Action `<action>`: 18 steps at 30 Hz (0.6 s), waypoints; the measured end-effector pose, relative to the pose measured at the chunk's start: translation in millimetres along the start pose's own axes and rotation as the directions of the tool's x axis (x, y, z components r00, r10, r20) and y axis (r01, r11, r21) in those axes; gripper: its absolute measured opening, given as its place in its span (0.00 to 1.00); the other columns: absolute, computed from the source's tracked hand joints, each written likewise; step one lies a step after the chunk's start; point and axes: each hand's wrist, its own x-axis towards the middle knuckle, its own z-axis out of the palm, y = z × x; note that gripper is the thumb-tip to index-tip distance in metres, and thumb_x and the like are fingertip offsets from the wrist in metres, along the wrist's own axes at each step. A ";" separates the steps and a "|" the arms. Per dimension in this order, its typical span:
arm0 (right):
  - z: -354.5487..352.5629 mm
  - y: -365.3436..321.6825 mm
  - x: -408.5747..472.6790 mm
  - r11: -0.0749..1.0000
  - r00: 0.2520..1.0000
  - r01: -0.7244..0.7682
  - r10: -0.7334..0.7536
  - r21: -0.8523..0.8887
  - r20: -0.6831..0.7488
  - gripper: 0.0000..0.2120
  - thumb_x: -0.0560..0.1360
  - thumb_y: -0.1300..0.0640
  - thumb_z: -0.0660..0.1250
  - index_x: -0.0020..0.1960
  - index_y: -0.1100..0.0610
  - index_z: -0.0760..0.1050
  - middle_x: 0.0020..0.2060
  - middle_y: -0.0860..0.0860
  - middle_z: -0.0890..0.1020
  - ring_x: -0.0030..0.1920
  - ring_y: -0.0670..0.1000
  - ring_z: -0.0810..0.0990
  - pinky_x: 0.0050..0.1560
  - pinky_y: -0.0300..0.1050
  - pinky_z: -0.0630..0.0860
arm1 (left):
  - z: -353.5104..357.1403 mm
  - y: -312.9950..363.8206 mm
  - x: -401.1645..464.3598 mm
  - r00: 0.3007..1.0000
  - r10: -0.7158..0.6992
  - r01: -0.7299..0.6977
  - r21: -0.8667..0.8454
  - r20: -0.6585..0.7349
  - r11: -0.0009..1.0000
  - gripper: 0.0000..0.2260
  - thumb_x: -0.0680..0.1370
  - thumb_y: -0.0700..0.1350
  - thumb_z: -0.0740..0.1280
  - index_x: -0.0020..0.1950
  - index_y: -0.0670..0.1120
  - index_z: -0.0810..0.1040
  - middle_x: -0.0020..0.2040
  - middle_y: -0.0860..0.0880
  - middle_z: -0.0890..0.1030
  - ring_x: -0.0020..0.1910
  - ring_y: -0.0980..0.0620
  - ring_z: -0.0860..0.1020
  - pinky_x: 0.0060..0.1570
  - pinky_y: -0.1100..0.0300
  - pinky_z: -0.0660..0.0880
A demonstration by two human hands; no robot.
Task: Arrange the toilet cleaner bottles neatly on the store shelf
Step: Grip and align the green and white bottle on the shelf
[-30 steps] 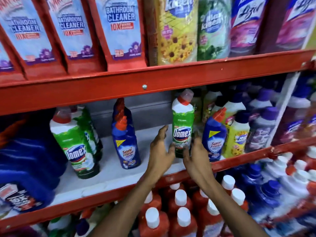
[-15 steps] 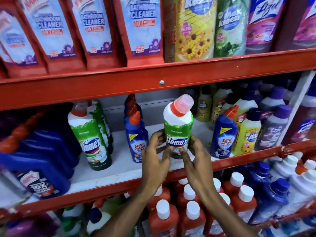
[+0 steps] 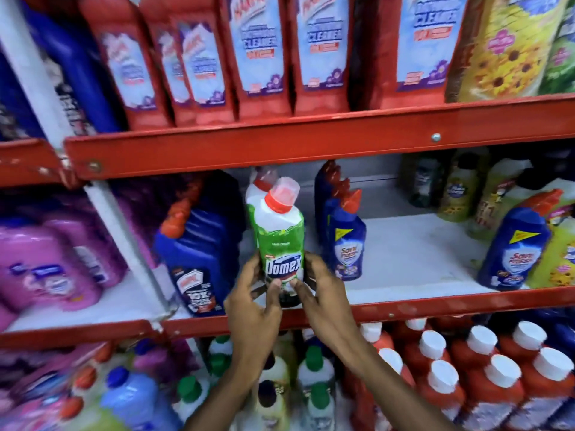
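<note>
Compared with half a second ago, the green Domex bottle (image 3: 281,241) has been carried leftward along the middle shelf (image 3: 404,262), away from the Sani Fresh bottle at the right (image 3: 515,244). It is now held between the blue Harpic jug (image 3: 199,256) and the nearer Sani Fresh bottle (image 3: 347,237), in front of another Domex bottle (image 3: 256,194). Its lower part is gripped from both sides: the left hand (image 3: 252,303) is closed on its left, the right hand (image 3: 323,297) on its right. It is tilted slightly, the red cap (image 3: 283,194) leaning right
</note>
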 end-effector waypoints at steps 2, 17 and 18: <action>13.3 3.4 6.8 1.000 1.000 -0.015 0.015 -0.014 0.006 0.19 0.76 0.57 0.65 0.67 0.53 0.72 0.59 0.50 0.84 0.58 0.48 0.83 0.60 0.54 0.79 | -3.1 -8.0 4.4 1.000 -0.015 0.014 0.037 0.018 0.999 0.22 0.77 0.36 0.71 0.69 0.51 0.75 0.55 0.59 0.83 0.51 0.73 0.79 0.52 0.78 0.74; -32.6 22.1 -16.5 0.866 0.990 0.102 -0.134 -0.489 -0.032 0.28 0.82 0.57 0.60 0.80 0.55 0.56 0.80 0.52 0.62 0.79 0.51 0.60 0.76 0.41 0.60 | 14.8 -17.4 -12.1 0.888 0.460 -0.435 0.341 0.008 0.834 0.27 0.77 0.43 0.70 0.75 0.44 0.68 0.76 0.40 0.68 0.77 0.41 0.66 0.78 0.48 0.63; -42.3 27.0 -17.7 0.824 0.985 0.117 -0.167 -0.554 -0.040 0.29 0.80 0.59 0.60 0.80 0.57 0.56 0.80 0.54 0.62 0.80 0.53 0.59 0.78 0.48 0.61 | 21.0 -13.6 -13.7 0.851 0.523 -0.499 0.387 0.049 0.775 0.27 0.77 0.43 0.70 0.75 0.44 0.69 0.76 0.39 0.68 0.78 0.40 0.64 0.77 0.43 0.63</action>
